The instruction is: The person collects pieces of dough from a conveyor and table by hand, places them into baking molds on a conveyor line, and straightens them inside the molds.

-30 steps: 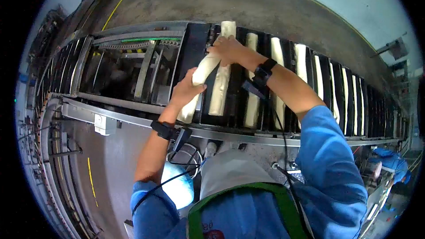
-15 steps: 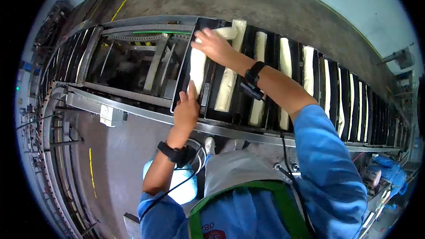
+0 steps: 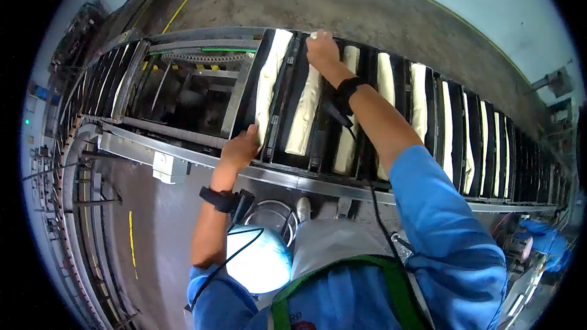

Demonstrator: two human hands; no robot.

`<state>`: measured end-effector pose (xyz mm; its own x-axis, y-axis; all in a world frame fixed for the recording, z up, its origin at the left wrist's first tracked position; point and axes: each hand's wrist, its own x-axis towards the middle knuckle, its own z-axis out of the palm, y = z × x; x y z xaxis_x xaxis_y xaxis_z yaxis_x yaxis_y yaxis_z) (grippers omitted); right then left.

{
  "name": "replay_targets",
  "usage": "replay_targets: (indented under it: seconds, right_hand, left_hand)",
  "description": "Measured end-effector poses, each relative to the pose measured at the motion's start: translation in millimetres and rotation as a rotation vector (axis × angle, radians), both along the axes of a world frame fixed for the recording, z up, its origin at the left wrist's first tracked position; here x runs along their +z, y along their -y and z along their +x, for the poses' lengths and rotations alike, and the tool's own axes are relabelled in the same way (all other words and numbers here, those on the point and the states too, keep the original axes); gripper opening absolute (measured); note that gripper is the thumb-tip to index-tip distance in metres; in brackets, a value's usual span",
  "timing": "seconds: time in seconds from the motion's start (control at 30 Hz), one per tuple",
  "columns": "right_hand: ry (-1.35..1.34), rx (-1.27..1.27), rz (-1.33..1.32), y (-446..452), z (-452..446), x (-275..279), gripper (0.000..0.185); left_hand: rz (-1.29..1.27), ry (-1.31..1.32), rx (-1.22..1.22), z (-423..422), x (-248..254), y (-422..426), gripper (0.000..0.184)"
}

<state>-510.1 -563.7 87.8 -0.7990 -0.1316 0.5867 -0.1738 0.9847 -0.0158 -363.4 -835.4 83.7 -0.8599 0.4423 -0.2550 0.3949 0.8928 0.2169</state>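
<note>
A long pale dough strip (image 3: 268, 82) lies lengthwise in the leftmost black tray (image 3: 249, 101). At its near end is my left hand (image 3: 241, 148), with fingertips at the strip's edge and the tray rim. My right hand (image 3: 322, 52) has its fingers closed round the far end of a second pale strip (image 3: 304, 116), which lies in the neighbouring tray. A small bit of that strip shows above the fingers. More pale strips (image 3: 347, 143) lie in the trays to the right.
A metal conveyor rail (image 3: 293, 181) runs along the near side of the trays. Left of them is an open frame with a chain (image 3: 202, 58). A white box (image 3: 168, 165) hangs from the rail. A blue-white rounded object (image 3: 260, 260) sits below. Blue clothing (image 3: 543, 238) shows at far right.
The leftmost strip, earlier bent between my hands, now lies along its tray. My right hand has moved right to the second strip's far end; my left hand has shifted down and left.
</note>
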Motion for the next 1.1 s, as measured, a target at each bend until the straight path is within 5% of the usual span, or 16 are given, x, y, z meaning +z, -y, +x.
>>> replay_targets:
  seconds: [0.13, 0.3, 0.43, 0.47, 0.53, 0.57, 0.6, 0.63, 0.67, 0.77, 0.83, 0.87, 0.97, 1.03, 1.07, 1.1]
  right_hand:
    - [0.529, 0.262, 0.221, -6.7, -47.4, -43.4, 0.013]
    - [0.028, 0.089, -0.154, -2.3, 7.7, -26.6, 0.008]
    - [0.23, 0.088, 0.011, -24.5, 86.8, 21.2, 0.012]
    - [0.255, 0.034, -0.049, -51.6, 95.4, 14.0, 0.014]
    - [0.355, -0.065, -0.136, -109.6, 157.0, 54.6, 0.017]
    - [0.325, -0.115, 0.367, -159.7, 158.9, 15.1, 0.02]
    - [0.503, -0.274, -0.185, -165.2, 198.5, 51.6, 0.02]
    - [0.661, -0.332, -0.167, -180.6, 219.4, 51.2, 0.021]
    - [0.807, -0.358, -0.204, -181.2, 241.5, 55.4, 0.02]
    - [0.879, -0.553, -0.104, -153.4, 282.0, 0.3, 0.04]
    - [1.038, -0.36, -0.394, -146.0, 295.7, 9.5, 0.05]
    - [0.986, -0.298, -0.369, -153.8, 296.1, -30.1, 0.053]
    - [0.949, -0.106, -0.621, -140.0, 312.1, 14.9, 0.058]
    - [0.787, -0.281, -0.607, -124.6, 304.0, -14.7, 0.058]
    - [0.772, -0.324, -0.636, -118.5, 311.6, -14.7, 0.058]
    - [0.74, -0.268, -0.537, -116.6, 314.1, -4.7, 0.054]
  left_hand:
    - [0.178, 0.022, -0.124, 0.3, 17.5, 4.1, 0.027]
    - [0.576, 0.065, 0.311, -14.3, 9.7, -22.0, 0.039]
    - [0.763, -0.059, -0.125, -61.5, -48.1, -20.4, 0.046]
    - [0.888, 0.308, 0.066, -60.2, -32.6, -25.5, 0.042]
    - [0.498, 0.414, 0.213, -66.2, -11.3, -28.3, 0.029]
    - [0.281, 0.257, 0.168, -57.6, 2.5, -37.6, 0.025]
    - [0.11, -0.151, 0.018, -42.6, 10.0, -44.0, 0.025]
    - [-0.059, -0.56, -0.136, -22.2, 18.4, -57.2, 0.024]
    - [0.209, -0.659, -0.08, 4.6, 49.5, -91.7, 0.024]
    - [0.169, -0.175, -0.056, 24.0, 29.2, -121.0, 0.037]
    - [0.107, -0.423, -0.122, 23.0, 21.6, -120.5, 0.045]
    - [0.209, -0.375, -0.185, 20.6, 20.0, -114.3, 0.049]
    - [0.157, -0.499, -0.138, 20.5, 5.6, -100.3, 0.05]
    - [0.1, -0.359, -0.274, 10.6, 7.0, -85.4, 0.05]
    - [0.138, -0.144, -0.156, 5.2, 0.5, -79.7, 0.05]
    - [0.374, 0.065, -0.125, -17.3, -28.3, -46.4, 0.05]
